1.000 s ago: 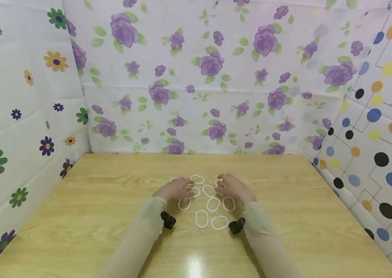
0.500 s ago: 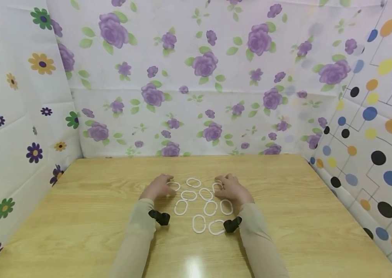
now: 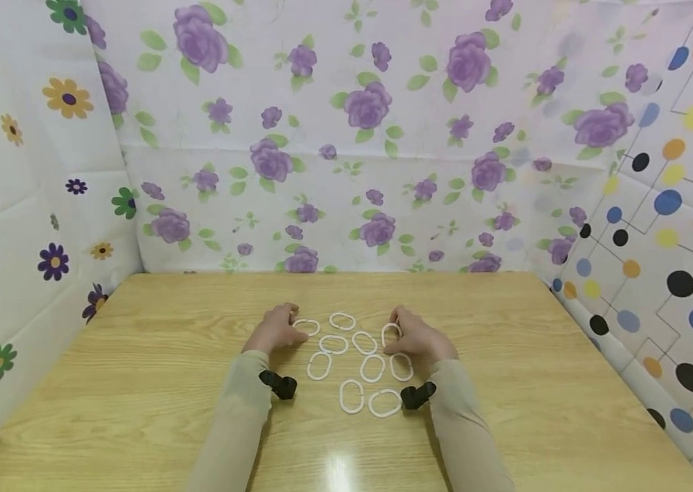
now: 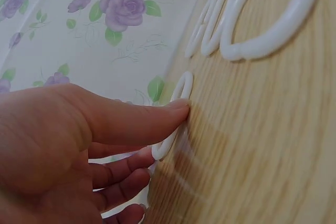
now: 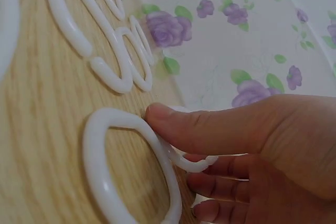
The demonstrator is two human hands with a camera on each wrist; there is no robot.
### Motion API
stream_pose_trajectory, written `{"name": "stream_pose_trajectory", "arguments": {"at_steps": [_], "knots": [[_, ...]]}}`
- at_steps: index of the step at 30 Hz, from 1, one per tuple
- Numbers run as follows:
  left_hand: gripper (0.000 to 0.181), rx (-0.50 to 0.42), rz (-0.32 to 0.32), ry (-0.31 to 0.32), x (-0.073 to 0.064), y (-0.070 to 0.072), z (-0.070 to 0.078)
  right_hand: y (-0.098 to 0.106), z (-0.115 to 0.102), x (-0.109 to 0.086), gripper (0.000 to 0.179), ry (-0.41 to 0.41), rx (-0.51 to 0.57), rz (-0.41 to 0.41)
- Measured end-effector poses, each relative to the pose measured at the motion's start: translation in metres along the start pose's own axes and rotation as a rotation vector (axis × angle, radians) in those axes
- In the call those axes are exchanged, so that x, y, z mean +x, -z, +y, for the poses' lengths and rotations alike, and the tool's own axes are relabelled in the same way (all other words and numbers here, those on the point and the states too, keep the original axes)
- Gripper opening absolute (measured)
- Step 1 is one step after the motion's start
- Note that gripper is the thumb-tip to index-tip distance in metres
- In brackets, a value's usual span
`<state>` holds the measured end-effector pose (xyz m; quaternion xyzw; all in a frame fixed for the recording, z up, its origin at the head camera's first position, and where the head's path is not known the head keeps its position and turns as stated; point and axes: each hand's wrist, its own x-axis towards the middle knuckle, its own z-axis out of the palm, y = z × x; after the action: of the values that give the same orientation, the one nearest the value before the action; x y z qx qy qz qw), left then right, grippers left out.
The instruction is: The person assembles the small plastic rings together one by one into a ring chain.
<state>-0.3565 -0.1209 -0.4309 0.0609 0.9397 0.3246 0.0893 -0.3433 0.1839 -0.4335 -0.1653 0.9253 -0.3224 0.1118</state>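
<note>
Several white plastic oval links with small gaps lie on the wooden table, such as one middle link (image 3: pixel 372 368). My left hand (image 3: pixel 274 329) is at the leftmost link (image 3: pixel 313 320); its thumb is at the near edge and its other fingers spread beyond the left end. In the left wrist view the thumb overlaps this link (image 4: pixel 164 148); firm contact is unclear. My right hand (image 3: pixel 422 336) holds the upper right link (image 3: pixel 385 334) between thumb and fingers. In the right wrist view that link (image 5: pixel 191 166) is partly hidden behind the thumb, with another link (image 5: pixel 97 166) beside it.
The wooden table (image 3: pixel 156 383) extends on both sides of the hands. A purple-rose cloth (image 3: pixel 322 205) stands behind it, with patterned cloths at left and right. Black wrist cameras (image 3: pixel 281 386) are strapped over the sleeves. Two links (image 3: pixel 352 397) lie nearest the front.
My left hand has moved left, from over the links to around the leftmost one. The upper right link has shifted slightly right with my right hand. The other links lie unmoved.
</note>
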Motion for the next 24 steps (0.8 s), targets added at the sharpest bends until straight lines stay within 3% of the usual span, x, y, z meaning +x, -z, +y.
{"name": "stream_pose_trajectory", "arguments": {"at_steps": [8,12,24], "knots": [[0.050,-0.076,-0.033,-0.019,0.002,0.006,0.000,0.010,0.002,0.002,0.048,0.037,0.029,-0.010],[0.047,-0.057,-0.030,-0.040,0.001,0.010,0.000,0.011,0.003,0.003,0.049,0.075,0.030,-0.010],[0.039,-0.023,0.012,-0.016,0.002,-0.007,0.003,0.008,0.009,0.002,0.054,0.095,0.018,-0.007]]}}
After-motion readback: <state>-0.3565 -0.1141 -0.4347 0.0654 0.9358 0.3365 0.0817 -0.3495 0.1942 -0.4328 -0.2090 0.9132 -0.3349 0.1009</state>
